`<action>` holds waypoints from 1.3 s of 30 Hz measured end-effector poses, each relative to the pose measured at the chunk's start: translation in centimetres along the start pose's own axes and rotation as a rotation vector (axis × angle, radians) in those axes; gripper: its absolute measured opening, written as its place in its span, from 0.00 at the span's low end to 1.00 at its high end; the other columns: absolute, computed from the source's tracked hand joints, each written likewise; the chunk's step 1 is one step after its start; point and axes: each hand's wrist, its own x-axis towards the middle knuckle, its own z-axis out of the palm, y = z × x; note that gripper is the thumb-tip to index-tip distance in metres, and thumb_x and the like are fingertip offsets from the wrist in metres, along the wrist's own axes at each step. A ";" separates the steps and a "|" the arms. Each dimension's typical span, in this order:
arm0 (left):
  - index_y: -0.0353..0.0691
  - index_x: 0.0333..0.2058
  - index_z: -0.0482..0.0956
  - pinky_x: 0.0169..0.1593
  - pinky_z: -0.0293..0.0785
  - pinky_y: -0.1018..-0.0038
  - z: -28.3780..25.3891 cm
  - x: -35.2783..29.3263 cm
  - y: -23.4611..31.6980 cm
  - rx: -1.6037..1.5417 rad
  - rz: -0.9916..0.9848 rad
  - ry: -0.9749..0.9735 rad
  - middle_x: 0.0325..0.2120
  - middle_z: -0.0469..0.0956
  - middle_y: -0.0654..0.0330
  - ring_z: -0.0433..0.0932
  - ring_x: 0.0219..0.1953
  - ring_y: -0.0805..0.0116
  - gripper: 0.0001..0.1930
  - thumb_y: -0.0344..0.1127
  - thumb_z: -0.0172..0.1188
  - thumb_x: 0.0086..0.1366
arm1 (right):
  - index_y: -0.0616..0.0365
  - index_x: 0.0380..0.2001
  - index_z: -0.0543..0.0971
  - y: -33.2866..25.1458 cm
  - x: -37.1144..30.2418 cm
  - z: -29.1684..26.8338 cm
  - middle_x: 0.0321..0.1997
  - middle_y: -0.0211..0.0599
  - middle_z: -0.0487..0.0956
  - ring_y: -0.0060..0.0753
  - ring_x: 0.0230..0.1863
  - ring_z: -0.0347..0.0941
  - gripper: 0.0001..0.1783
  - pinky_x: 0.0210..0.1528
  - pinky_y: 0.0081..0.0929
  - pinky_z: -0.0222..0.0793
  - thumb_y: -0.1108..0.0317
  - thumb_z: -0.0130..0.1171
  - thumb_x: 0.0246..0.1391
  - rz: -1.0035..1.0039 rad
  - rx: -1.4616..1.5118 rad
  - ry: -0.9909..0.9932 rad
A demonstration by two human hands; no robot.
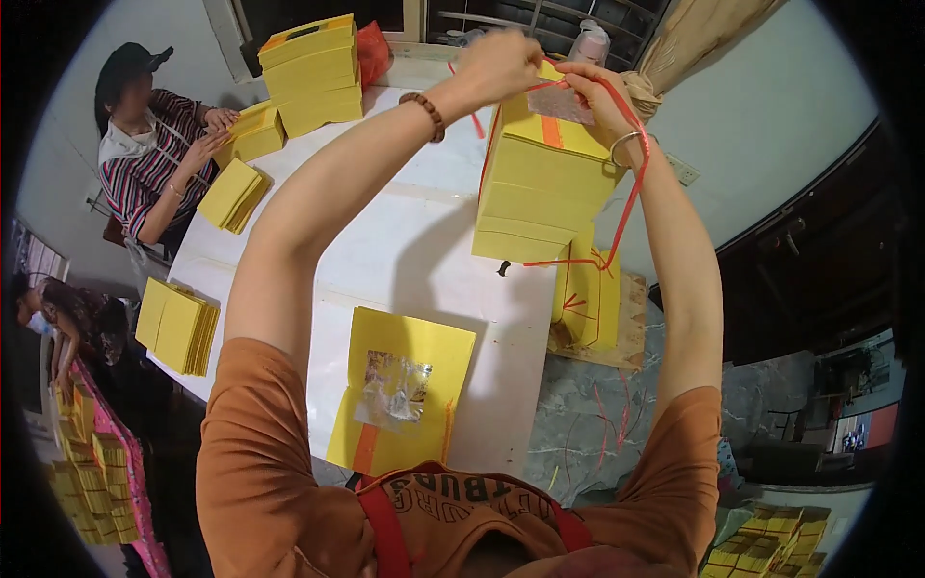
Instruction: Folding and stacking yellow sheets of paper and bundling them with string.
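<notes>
A tall stack of yellow paper (540, 193) stands at the far right of the white table, with an orange stripe and a clear plastic piece on top. Above it, my left hand (499, 65) is slightly blurred, its fingers closed on a red string (631, 202) whose loose end dangles beside the stack. My right hand (602, 96) pinches the same string over the stack's top. From there the string loops down past my right wrist to the stack's lower edge. Nearer me lies a yellow sheet bundle (453, 361) bearing a clear plastic packet (393, 388).
Across the table at left, a person (154, 144) handles yellow paper beside a tall stack (313, 82). Smaller bundles (178, 328) lie along the left edge. Another person bends over pink-covered bundles at far left. A tied yellow bundle (588, 299) rests on a wooden stool at right.
</notes>
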 end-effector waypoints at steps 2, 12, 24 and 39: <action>0.43 0.38 0.81 0.41 0.70 0.61 1.9 -0.6 -0.3 -0.104 0.023 -0.101 0.37 0.78 0.52 0.76 0.38 0.53 0.14 0.33 0.51 0.54 | 0.57 0.46 0.77 -0.1 0.5 -0.3 0.31 0.22 0.78 0.11 0.26 0.60 0.14 0.30 0.11 0.57 0.70 0.51 0.57 -0.022 0.006 -0.020; 0.52 0.61 0.58 0.41 0.67 0.55 5.2 -2.1 -0.9 0.001 -0.075 -0.063 0.37 0.78 0.56 0.73 0.44 0.51 0.30 0.39 0.51 0.58 | 0.57 0.40 0.77 -1.6 0.4 0.3 0.26 0.18 0.75 0.10 0.25 0.62 0.11 0.28 0.10 0.58 0.64 0.55 0.57 0.248 0.077 -0.135; 0.44 0.32 0.83 0.40 0.71 0.72 0.5 0.3 -0.3 -0.216 -0.200 -0.126 0.29 0.81 0.59 0.79 0.35 0.67 0.17 0.52 0.60 0.55 | 0.58 0.38 0.77 -0.6 0.2 -1.1 0.27 0.23 0.75 0.12 0.28 0.66 0.15 0.33 0.13 0.62 0.58 0.48 0.61 0.082 0.012 -0.187; 0.40 0.42 0.77 0.32 0.70 0.73 -7.8 1.0 -3.2 -0.019 -0.034 -0.265 0.27 0.80 0.57 0.76 0.27 0.64 0.13 0.38 0.59 0.59 | 0.50 0.38 0.78 -0.4 0.0 -3.1 0.35 0.40 0.77 0.47 0.42 0.73 0.22 0.42 0.37 0.67 0.46 0.45 0.58 -0.391 -1.062 0.194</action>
